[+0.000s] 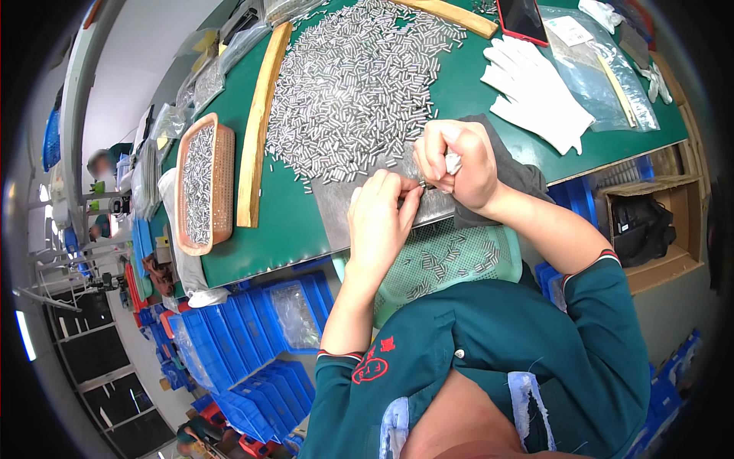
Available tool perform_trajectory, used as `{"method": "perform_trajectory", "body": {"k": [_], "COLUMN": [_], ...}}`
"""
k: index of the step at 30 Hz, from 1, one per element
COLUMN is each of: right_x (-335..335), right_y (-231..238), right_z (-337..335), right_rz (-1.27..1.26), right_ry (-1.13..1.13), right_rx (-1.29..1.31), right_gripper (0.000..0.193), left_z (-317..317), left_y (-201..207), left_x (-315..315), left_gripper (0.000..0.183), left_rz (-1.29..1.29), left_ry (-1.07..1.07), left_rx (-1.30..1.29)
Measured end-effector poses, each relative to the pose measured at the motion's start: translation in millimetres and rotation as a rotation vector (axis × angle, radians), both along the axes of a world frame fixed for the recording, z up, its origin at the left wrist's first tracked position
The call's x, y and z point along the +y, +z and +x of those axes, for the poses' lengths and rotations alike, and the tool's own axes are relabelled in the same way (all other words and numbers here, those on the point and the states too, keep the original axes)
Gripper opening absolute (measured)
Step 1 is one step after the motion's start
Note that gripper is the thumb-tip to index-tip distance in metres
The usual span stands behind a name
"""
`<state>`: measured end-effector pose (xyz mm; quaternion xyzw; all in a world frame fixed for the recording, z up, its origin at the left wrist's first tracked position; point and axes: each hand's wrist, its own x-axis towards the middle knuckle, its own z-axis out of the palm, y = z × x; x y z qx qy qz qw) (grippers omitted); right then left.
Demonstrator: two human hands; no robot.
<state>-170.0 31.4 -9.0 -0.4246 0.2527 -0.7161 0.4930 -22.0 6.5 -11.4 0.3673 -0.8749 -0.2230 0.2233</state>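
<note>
Left hand (382, 216): grip nearly closed, pinching a metal pin (422, 183) at frame centre, beside the grey plate (336, 216). Right hand (468, 159): fist wrapped round a white item (453, 162), kind unclear. Steady both wrists; align the pin before applying pressure.

- Clad in a dark blue-green, short-sleeved shirt (489, 329), open at the neck.
- Edged at each sleeve cuff (609, 255) with narrow red and white stripes.
- Fitted in front with a small, round, pale button (459, 353).
- Marked on the left chest with a red emblem (371, 371), oval below.
- Overlaid with two frayed, pale blue straps (529, 402).
- Bare at left hand (380, 214) and right hand (468, 164).
</note>
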Motion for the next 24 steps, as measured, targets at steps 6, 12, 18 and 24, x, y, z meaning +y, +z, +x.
{"method": "perform_trajectory", "body": {"k": [6, 12, 18, 24], "right_x": [0.5, 0.0, -1.9, -1.6], "right_y": [0.0, -3.1, 0.8, 0.8], "right_z": [-0.2, 1.0, -2.4, -0.3], "right_rz": [0.006, -0.034, 0.015, -0.004], "right_ry": [-0.003, -0.018, -0.010, -0.017], "right_rx": [-0.110, -0.010, -0.132, -0.105], "right_gripper": [0.039, 0.039, 0.039, 0.040], "left_z": [0.5, -1.8, 0.6, 1.2], "left_y": [0.6, 5.2, 0.8, -1.3], "left_x": [-1.1, -0.5, -1.4, -2.2], "left_gripper": [0.012, 0.012, 0.011, 0.010], "left_rz": [0.016, -0.036, 0.052, 0.047], "left_ry": [0.009, 0.007, -0.002, -0.008], "left_rx": [-0.011, -0.052, -0.001, 0.022]}}
